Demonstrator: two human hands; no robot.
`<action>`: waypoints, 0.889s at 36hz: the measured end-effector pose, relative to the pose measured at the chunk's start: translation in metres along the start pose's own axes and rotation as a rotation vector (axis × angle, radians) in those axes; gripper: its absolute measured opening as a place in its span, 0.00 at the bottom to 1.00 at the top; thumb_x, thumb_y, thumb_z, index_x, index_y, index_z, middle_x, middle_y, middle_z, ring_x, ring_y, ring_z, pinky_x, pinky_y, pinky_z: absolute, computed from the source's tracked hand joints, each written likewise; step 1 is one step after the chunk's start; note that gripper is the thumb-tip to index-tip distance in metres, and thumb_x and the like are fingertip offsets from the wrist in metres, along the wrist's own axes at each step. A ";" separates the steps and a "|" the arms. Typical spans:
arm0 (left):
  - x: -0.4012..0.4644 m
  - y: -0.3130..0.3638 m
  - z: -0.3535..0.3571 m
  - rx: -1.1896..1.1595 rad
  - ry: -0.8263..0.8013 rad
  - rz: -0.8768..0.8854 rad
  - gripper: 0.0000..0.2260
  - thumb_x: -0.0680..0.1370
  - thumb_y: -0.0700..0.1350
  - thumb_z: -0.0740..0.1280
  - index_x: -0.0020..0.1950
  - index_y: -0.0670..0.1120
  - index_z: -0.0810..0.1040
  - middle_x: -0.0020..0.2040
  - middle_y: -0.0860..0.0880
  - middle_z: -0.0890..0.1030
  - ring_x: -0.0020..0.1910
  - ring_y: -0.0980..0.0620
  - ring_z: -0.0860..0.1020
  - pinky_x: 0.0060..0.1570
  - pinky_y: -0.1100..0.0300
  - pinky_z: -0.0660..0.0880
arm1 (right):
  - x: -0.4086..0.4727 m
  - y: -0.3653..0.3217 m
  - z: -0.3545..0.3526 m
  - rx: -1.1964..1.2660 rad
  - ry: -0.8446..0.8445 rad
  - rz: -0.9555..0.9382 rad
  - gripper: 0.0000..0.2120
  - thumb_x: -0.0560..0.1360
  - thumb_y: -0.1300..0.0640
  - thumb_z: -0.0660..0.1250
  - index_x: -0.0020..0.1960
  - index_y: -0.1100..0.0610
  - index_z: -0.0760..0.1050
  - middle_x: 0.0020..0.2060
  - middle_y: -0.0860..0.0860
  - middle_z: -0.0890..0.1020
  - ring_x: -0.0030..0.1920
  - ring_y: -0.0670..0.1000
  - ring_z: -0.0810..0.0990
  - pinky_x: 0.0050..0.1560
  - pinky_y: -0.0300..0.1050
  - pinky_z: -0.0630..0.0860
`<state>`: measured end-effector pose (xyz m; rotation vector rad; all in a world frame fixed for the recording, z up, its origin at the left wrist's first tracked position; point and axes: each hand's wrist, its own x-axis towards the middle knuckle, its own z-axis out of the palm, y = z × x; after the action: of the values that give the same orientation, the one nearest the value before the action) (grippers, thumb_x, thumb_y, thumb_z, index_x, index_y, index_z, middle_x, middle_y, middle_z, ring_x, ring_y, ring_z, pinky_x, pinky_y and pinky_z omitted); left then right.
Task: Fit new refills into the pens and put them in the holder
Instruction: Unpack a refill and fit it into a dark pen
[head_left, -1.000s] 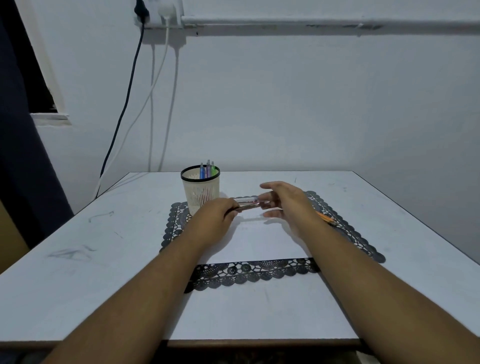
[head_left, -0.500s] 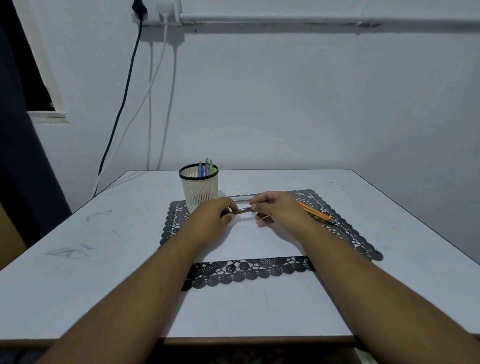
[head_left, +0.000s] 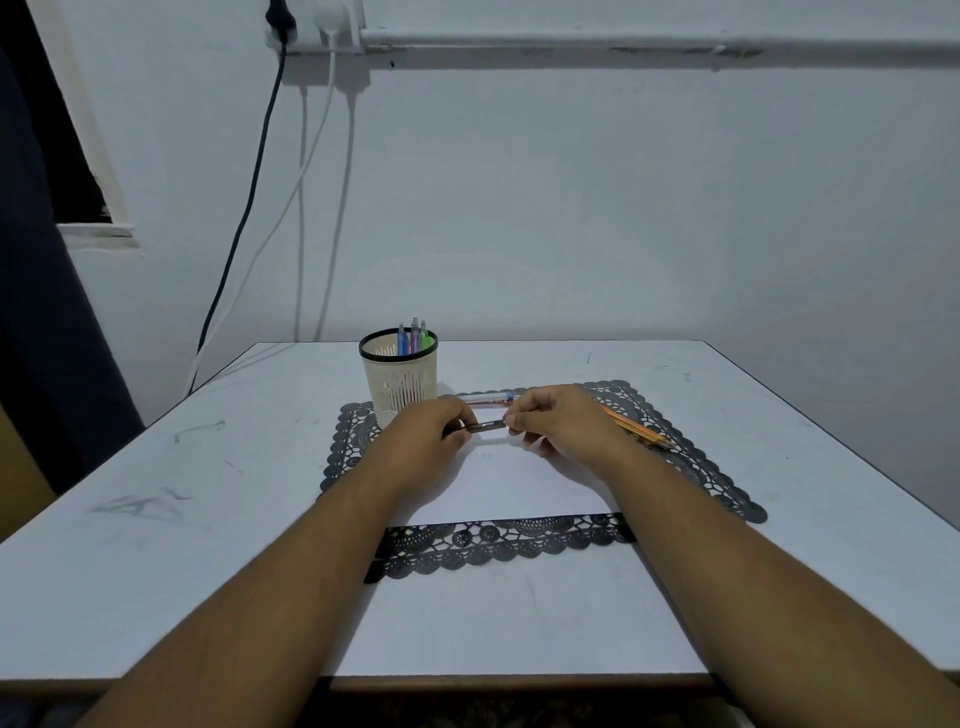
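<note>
Right hand (head_left: 558, 423) has come back in from its reach toward the far side of the mat (head_left: 691, 467) and now meets the left hand (head_left: 426, 434) over the white sheet (head_left: 519, 483). Both hands pinch the dark pen (head_left: 485, 426), one at each end, held roughly level just above the sheet. A second, clear pen (head_left: 485, 398) lies just behind the hands. Orange refills (head_left: 636, 431) lie on the mat, partly hidden behind the right wrist. Holder (head_left: 399, 382) stands at the mat's far-left corner with three pens (head_left: 413, 338) upright in it. Looks like the two-hand grip is set up to twist or pull the barrel apart, or close it; can't tell whether a refill is already inside. At least two pens not yet in the holder.
</note>
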<state>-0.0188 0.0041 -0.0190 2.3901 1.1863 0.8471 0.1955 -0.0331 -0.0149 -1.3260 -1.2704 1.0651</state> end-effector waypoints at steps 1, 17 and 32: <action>0.000 -0.001 0.000 0.004 -0.001 -0.002 0.09 0.81 0.43 0.67 0.47 0.57 0.78 0.46 0.55 0.82 0.45 0.61 0.77 0.38 0.63 0.67 | 0.000 0.000 -0.001 -0.010 0.000 0.001 0.01 0.76 0.64 0.74 0.46 0.63 0.85 0.39 0.57 0.84 0.38 0.51 0.77 0.38 0.43 0.72; -0.001 -0.001 0.000 0.099 -0.110 0.102 0.07 0.77 0.45 0.73 0.53 0.54 0.87 0.47 0.56 0.79 0.49 0.57 0.77 0.52 0.58 0.74 | -0.003 0.004 0.010 -0.253 0.083 -0.076 0.02 0.76 0.68 0.73 0.45 0.65 0.85 0.40 0.56 0.84 0.43 0.50 0.82 0.44 0.37 0.81; -0.002 0.003 0.002 0.037 -0.106 0.045 0.04 0.76 0.42 0.73 0.46 0.52 0.82 0.42 0.58 0.80 0.41 0.61 0.77 0.39 0.67 0.69 | -0.002 0.004 0.007 -0.240 0.050 -0.026 0.05 0.78 0.68 0.70 0.49 0.66 0.85 0.47 0.58 0.86 0.49 0.53 0.83 0.48 0.38 0.80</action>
<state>-0.0168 0.0004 -0.0195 2.4672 1.1210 0.7077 0.1888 -0.0344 -0.0200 -1.5011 -1.4066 0.8758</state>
